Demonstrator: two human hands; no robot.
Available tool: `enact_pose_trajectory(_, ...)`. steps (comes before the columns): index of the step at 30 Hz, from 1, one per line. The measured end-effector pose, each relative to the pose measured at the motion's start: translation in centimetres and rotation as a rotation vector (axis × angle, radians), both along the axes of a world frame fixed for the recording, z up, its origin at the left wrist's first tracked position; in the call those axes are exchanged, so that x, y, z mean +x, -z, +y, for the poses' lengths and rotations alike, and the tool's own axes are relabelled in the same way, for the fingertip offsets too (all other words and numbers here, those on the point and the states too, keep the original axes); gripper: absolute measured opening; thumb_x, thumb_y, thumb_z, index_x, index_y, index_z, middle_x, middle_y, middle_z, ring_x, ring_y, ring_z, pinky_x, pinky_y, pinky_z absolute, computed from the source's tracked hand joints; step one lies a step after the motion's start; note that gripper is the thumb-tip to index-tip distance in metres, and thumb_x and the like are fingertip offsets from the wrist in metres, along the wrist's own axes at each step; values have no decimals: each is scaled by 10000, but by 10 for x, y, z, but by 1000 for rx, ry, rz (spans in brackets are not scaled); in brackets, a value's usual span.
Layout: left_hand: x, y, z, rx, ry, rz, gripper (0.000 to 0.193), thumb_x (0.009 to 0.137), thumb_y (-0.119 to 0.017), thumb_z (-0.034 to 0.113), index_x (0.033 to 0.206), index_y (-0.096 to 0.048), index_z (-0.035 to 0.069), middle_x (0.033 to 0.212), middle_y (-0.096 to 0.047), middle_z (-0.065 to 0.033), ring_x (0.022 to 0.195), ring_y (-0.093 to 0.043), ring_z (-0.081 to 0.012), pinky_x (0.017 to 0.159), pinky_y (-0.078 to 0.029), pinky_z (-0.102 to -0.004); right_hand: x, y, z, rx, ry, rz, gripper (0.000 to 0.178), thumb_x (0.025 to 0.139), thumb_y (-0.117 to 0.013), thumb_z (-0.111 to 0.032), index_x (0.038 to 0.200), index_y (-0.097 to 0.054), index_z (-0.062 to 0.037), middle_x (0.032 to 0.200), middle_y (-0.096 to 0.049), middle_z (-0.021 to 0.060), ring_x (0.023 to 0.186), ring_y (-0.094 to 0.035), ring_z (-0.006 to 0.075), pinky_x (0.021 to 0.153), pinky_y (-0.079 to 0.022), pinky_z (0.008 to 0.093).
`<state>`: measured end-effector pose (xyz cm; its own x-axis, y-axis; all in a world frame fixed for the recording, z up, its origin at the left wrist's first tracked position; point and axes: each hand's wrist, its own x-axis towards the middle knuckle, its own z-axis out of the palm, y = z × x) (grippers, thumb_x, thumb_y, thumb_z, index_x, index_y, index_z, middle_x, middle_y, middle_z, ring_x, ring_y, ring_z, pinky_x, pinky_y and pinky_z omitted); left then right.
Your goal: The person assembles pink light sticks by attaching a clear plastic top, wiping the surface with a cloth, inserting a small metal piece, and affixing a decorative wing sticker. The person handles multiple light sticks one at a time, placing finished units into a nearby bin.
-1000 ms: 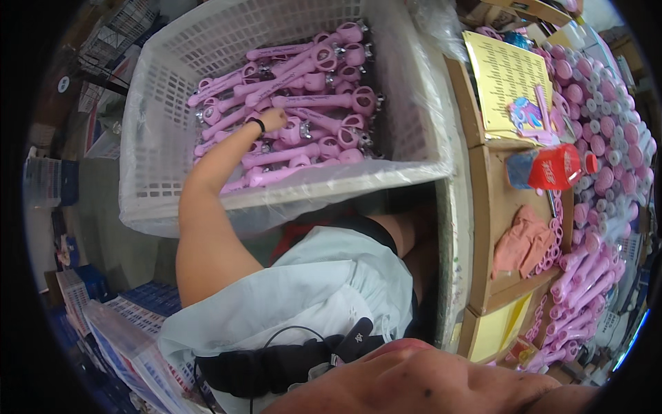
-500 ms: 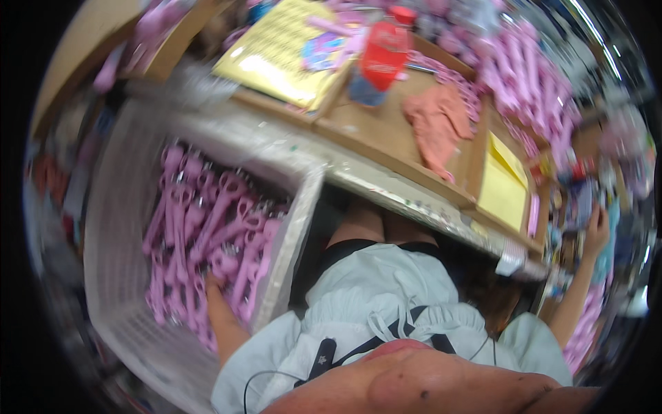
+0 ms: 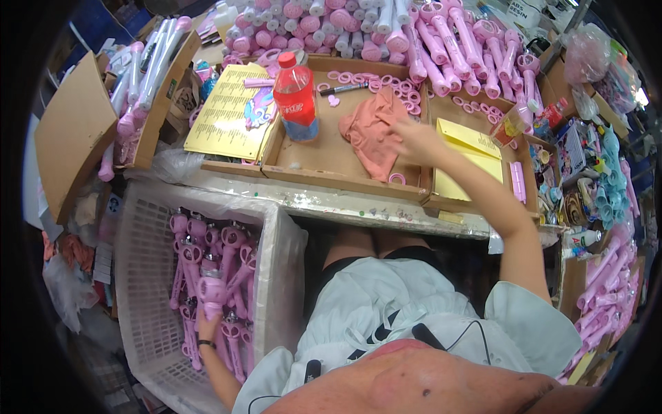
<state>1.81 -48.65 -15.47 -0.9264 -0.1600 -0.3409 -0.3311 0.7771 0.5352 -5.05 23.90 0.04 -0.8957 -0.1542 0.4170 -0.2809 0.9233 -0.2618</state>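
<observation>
My left hand (image 3: 207,327) is inside the white plastic basket (image 3: 155,283) on the left, fingers closed around a pink toy wand (image 3: 212,291). The wand's thick clear-topped end points up and away from me. Around it lie several similar pink wands (image 3: 191,259) with ring-shaped parts. Over the cardboard tray on the table, my right hand (image 3: 418,142) is at the right side of a crumpled orange cloth (image 3: 372,134). Blur hides its fingers, so I cannot tell whether they grip the cloth.
A red-labelled bottle (image 3: 296,100) stands in the cardboard tray (image 3: 331,162), near pink rings (image 3: 407,96) and a marker (image 3: 343,88). Yellow sheets (image 3: 227,114) lie left, a yellow paper pad (image 3: 469,169) right. Pink wands (image 3: 455,45) are piled behind. Small bottles crowd the far right.
My right hand has come from the crowded items at the far right to the orange cloth. My left hand now has a wand in its grip. The whole view has turned and steadied.
</observation>
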Motion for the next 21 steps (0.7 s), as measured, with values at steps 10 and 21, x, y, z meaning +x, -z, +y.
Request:
enact_pose_trajectory(10, 11, -227, 190, 981, -164, 410, 293, 900, -539, 331, 1025, -472, 74, 717, -556, -60, 536, -549, -142, 469, -458, -245, -22, -18, -30, -1274, 64, -245, 271, 919, -527, -286, 1012, -534, -32, 822, -587, 57, 661, -570, 120, 581, -474, 274)
enact_pose_trajectory(21, -22, -164, 499, 468, 735, 1091, 513, 667, -624, -2, 1162, -490, 23, 841, -626, -101, 647, -604, -223, 621, -497, -303, 82, -9, -128, -1577, 74, 199, 396, 782, -638, -39, 1104, -410, 8, 1048, -489, 69, 974, -529, 173, 847, -455, 310)
